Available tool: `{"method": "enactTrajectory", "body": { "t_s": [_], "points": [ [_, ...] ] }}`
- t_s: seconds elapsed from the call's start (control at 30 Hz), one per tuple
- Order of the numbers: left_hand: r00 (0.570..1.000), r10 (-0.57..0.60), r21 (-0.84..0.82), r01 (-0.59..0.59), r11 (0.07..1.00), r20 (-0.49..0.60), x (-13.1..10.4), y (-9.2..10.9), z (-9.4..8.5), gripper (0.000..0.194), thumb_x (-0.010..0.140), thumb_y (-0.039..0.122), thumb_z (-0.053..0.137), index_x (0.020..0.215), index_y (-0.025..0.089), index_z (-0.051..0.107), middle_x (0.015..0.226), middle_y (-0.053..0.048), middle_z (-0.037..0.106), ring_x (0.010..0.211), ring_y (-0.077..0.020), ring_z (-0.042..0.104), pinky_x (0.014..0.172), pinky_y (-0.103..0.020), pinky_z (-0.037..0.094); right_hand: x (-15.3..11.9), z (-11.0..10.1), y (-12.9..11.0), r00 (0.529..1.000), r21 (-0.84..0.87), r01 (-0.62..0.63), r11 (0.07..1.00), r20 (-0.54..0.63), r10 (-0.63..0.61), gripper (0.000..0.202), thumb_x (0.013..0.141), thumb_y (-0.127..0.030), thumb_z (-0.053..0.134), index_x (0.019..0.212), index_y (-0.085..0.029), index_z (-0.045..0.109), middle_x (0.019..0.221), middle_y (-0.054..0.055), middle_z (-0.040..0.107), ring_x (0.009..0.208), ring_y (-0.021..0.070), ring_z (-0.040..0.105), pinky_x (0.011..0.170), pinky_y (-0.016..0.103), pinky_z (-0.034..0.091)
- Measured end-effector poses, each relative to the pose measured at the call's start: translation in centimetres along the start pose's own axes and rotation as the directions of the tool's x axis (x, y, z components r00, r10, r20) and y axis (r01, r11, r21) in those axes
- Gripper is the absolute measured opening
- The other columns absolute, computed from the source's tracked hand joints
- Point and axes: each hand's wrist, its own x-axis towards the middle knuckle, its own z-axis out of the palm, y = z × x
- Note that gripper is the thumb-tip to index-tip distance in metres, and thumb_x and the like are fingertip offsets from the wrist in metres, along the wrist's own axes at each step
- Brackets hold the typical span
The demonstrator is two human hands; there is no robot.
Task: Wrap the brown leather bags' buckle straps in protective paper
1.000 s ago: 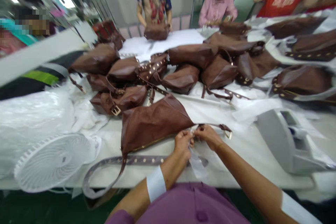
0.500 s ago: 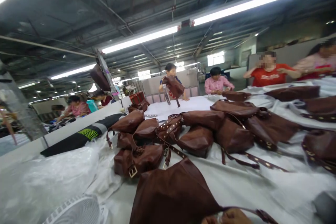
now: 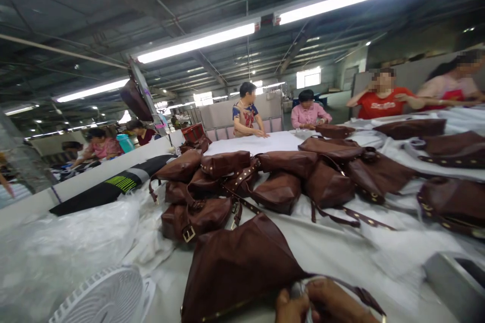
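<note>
A brown leather bag (image 3: pixel 235 267) lies nearest to me on the pale table cover, with a gold-coloured zip along its lower edge. At its right corner, my left hand (image 3: pixel 290 307) and my right hand (image 3: pixel 335 300) are close together. Both have bent fingers closed about a small silvery-grey piece (image 3: pixel 299 290), whose kind I cannot make out. A thin brown strap (image 3: pixel 366 298) with a buckle end runs out to the right behind my right hand. The lower parts of both hands are cut off by the frame.
Brown bags (image 3: pixel 280 192) with studded straps lie heaped beyond. Clear plastic bags (image 3: pixel 76 242) and a white fan (image 3: pixel 106 298) are at left, a grey metal box (image 3: pixel 450 282) at right. Several people sit or stand around the table; one in a patterned top (image 3: pixel 246 116) stands at the far side.
The person at the far side no longer holds up a bag; another bag now lies on the heap. My hands show more fully at the bottom, still at the near bag's corner.
</note>
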Motion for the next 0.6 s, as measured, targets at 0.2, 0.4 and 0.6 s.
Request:
{"method": "enactTrajectory", "body": {
  "t_s": [0.2, 0.4, 0.6],
  "points": [
    [0.989, -0.029, 0.130, 0.010, 0.991, 0.143, -3.5, 2.2, 0.3, 0.054, 0.056, 0.024, 0.072, 0.106, 0.020, 0.051, 0.076, -0.004, 0.062, 0.054, -0.0149, 0.058, 0.047, -0.025, 0.044, 0.0, 0.6, 0.2, 0.964, 0.305, -0.172, 0.937, -0.143, 0.224, 0.012, 0.068, -0.016, 0.048, 0.057, -0.017, 0.048, 0.046, -0.001, 0.050, 0.041, 0.0102, 0.047, 0.043, 0.020, 0.041],
    [0.963, -0.157, 0.162, 0.123, 0.979, 0.219, -2.5, 3.2, -1.3, 0.056, 0.057, 0.014, 0.059, 0.112, 0.020, 0.053, 0.067, 0.001, 0.056, 0.042, -0.0066, 0.043, 0.041, -0.018, 0.029, 0.7, -1.8, -0.7, 0.941, 0.233, -0.310, 0.922, -0.059, 0.332, 0.005, 0.078, -0.013, 0.050, 0.074, -0.015, 0.053, 0.056, 0.001, 0.056, 0.045, 0.0097, 0.051, 0.043, 0.019, 0.045],
    [0.949, -0.211, 0.014, 0.214, 0.977, 0.234, -1.5, 3.4, -1.1, 0.027, 0.066, 0.026, 0.056, 0.088, 0.012, 0.063, 0.070, -0.002, 0.054, 0.045, -0.0060, 0.038, 0.041, -0.020, 0.023, 0.6, -2.8, -1.3, 0.915, 0.117, -0.399, 0.909, -0.009, 0.403, 0.011, 0.080, -0.014, 0.044, 0.081, -0.014, 0.054, 0.058, 0.002, 0.058, 0.042, 0.0094, 0.051, 0.038, 0.019, 0.044]
  ]
}}
